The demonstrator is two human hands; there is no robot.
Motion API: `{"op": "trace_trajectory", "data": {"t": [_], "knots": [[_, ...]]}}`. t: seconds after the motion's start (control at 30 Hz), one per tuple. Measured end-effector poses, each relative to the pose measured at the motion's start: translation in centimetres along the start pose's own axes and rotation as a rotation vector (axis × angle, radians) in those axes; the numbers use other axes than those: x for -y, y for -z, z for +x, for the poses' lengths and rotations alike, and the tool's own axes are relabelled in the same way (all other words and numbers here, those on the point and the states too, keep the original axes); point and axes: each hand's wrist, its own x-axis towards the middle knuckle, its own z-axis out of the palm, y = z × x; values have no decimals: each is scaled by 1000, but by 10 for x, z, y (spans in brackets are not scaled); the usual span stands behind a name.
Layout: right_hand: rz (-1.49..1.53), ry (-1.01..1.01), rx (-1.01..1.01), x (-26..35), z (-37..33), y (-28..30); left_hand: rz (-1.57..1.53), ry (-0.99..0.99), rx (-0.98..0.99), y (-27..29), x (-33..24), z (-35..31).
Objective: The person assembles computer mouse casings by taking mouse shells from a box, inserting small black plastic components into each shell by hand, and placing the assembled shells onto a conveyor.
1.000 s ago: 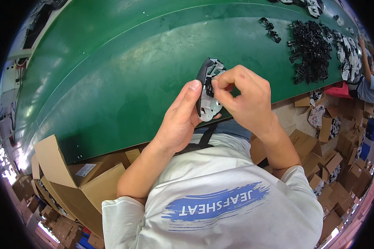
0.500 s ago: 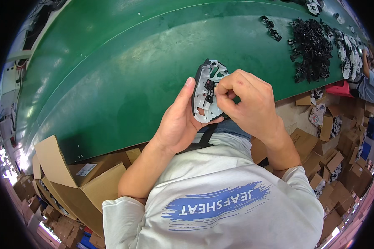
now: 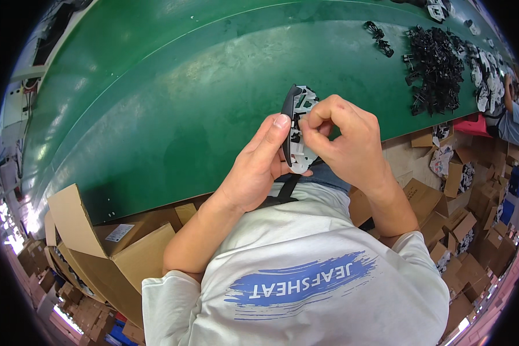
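Note:
My left hand (image 3: 258, 158) is closed round a curved plastic shell (image 3: 288, 124), black outside and light grey inside. It looks like the upper cover of a computer mouse, held tilted with its open inner side facing right. The thumb presses on the black edge while the other fingers support it from below. A small black plastic part (image 3: 296, 134) sits inside the shell. My right hand (image 3: 349, 135) is closed in a pinch against the inner side. Whatever lies between its thumb and forefinger is hidden.
The green table (image 3: 167, 109) stretches ahead. A heap of black plastic parts (image 3: 435, 66) lies at its far right, with white shells (image 3: 490, 78) beyond. An open cardboard box (image 3: 106, 242) stands at my left, more boxes (image 3: 467, 222) at right. Another person (image 3: 514, 115) is at the right edge.
My left hand has moved slightly right and turned the shell, so more of its black outside shows and less of its inside. The right hand stays pinched at the inner side.

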Motion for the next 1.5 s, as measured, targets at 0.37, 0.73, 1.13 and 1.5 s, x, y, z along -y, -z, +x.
{"op": "trace_trajectory", "data": {"t": [0.37,0.73,1.13,1.5], "knots": [[-202,196,-160,-7,-13,9,11,-88,86,-1,-2,-2],[763,-310,-77,-3,-19,13,-132,-73,203,-4,-5,-7],[521,-226,-100,0,-13,5,237,-184,-86,-17,-8,-10],[279,-152,56,9,-15,-2,467,-524,-302,-1,13,2]]}}
